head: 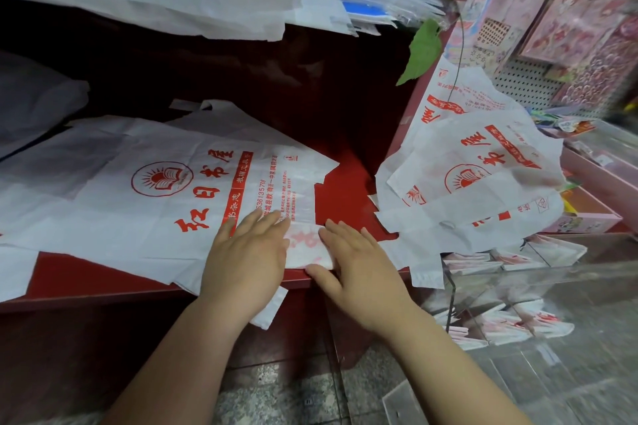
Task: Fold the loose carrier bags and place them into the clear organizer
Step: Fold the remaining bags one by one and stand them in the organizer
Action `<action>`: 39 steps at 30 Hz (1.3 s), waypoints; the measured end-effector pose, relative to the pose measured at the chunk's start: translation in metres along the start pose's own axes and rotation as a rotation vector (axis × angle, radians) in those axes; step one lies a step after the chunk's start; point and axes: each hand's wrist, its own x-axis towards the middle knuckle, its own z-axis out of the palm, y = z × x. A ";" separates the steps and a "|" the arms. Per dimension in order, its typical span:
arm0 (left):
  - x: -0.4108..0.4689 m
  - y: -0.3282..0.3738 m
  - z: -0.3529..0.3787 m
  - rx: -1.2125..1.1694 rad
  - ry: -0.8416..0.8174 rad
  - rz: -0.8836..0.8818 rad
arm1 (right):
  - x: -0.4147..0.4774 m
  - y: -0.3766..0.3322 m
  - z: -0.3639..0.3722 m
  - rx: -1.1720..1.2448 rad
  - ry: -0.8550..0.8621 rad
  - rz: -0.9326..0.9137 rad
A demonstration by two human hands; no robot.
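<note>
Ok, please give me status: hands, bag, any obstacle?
Flat: left hand and right hand pressing folded bag on red shelf. Bag not yet in clear organizer. Heap of loose bags at right, beside organizer.

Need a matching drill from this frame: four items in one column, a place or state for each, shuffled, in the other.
Column one:
1. small folded bag
2. large flat bag
3. loose bag heap
4. clear organizer

Column two:
a. folded bags in its compartments
b. spread over the left of the red counter
c. pressed by the left hand and right hand
d. piled at the counter's right end

Pairs: 1-c, 2-b, 3-d, 4-a.
</note>
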 end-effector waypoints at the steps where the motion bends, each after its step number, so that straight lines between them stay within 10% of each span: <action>1: 0.001 0.000 0.000 0.000 -0.011 -0.007 | -0.001 0.002 -0.003 -0.007 0.001 -0.017; 15: -0.003 -0.002 -0.006 -0.197 -0.002 -0.084 | -0.009 0.022 -0.016 0.291 0.100 -0.040; 22: -0.017 0.015 -0.025 -0.890 0.389 -0.143 | -0.014 0.020 -0.026 0.259 0.691 -0.123; 28: -0.032 0.049 -0.040 -1.572 -0.222 -0.229 | -0.046 0.032 -0.032 0.061 0.826 -0.226; 39: -0.009 0.152 -0.023 -1.279 -0.396 -0.115 | -0.106 0.113 -0.034 0.002 0.921 -0.130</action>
